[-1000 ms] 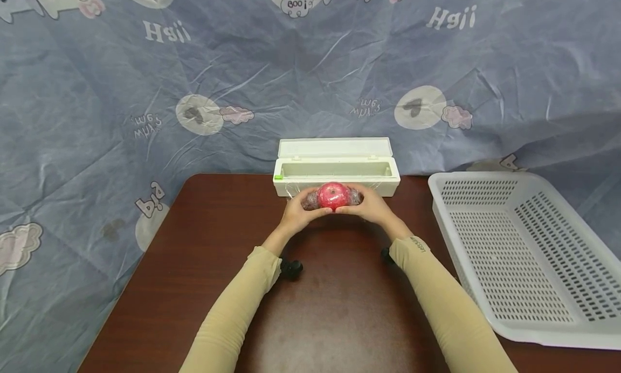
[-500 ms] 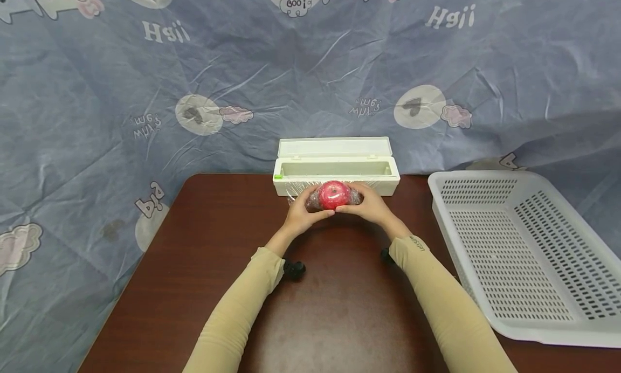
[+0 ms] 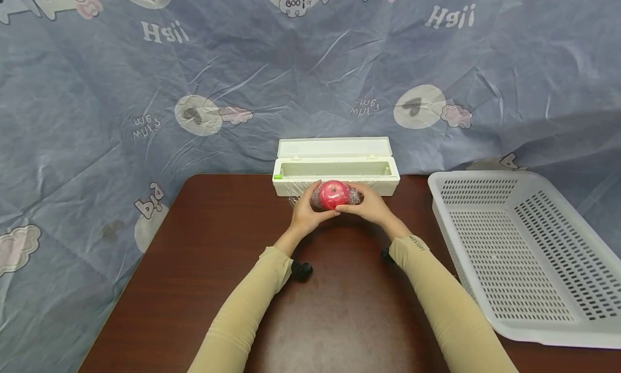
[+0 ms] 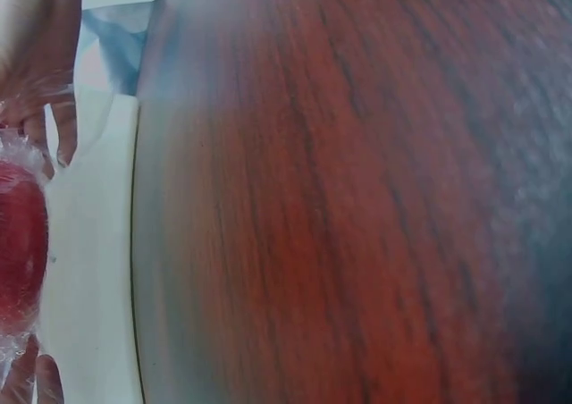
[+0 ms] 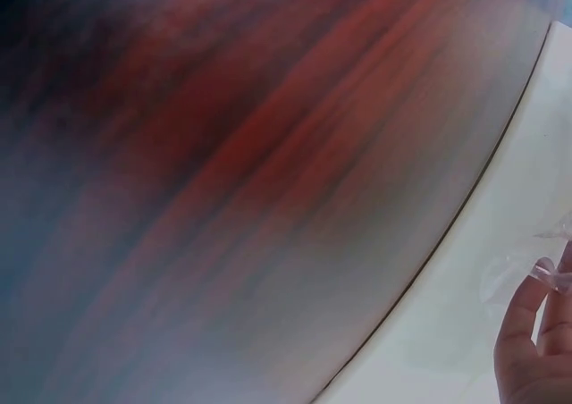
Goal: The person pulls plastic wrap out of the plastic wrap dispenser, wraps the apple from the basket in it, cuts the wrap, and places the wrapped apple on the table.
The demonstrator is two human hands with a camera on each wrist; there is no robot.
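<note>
A red apple (image 3: 333, 194) wrapped in clear cling film is held between my two hands in the head view. My left hand (image 3: 306, 212) grips it from the left, thumb along its near side and fingers round the bunched film. From the right, my right hand (image 3: 367, 205) holds the other bunched end of film (image 3: 354, 196), its thumb at the apple's lower edge. The left wrist view shows the glossy wrapped apple cut off at the left edge. In the right wrist view, fingers (image 5: 523, 337) appear with a bit of clear film at their tips.
Just behind the hands stands a white cling film box (image 3: 388, 188), its lid (image 3: 335, 147) raised. A large white plastic basket (image 3: 448, 238) sits at the table's right side. The brown wooden table (image 3: 213, 265) meets a blue printed cloth (image 3: 291, 82) at the back.
My left hand and forearm have shifted slightly right, bringing the left hand closer round the wrapped apple. The right hand has barely moved.
</note>
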